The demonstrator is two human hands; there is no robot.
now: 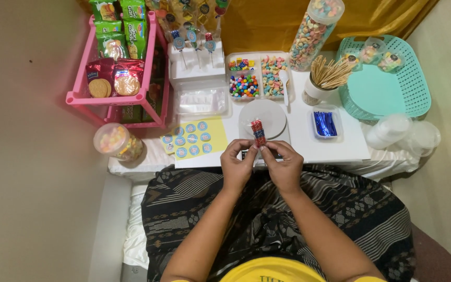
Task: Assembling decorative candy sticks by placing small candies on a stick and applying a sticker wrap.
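Observation:
Both my hands meet at the front edge of the small white table [335, 146]. My left hand [237, 166] and my right hand [284, 166] together pinch the lower end of a small clear bag of red and blue candies [258, 132], which stands upright above them. Just behind the bag sits a small scale with a round grey plate [270, 114]. A yellow sheet of round blue stickers [194, 139] lies left of my hands.
A divided tray of coloured candies [257, 77] and a white scoop [285, 84] sit behind the scale. Blue twist ties fill a small tray [325, 124]. A cup of wooden sticks [325, 77], a teal basket [383, 83], a pink snack rack [123, 68], two candy jars and clear cups [392, 130] surround.

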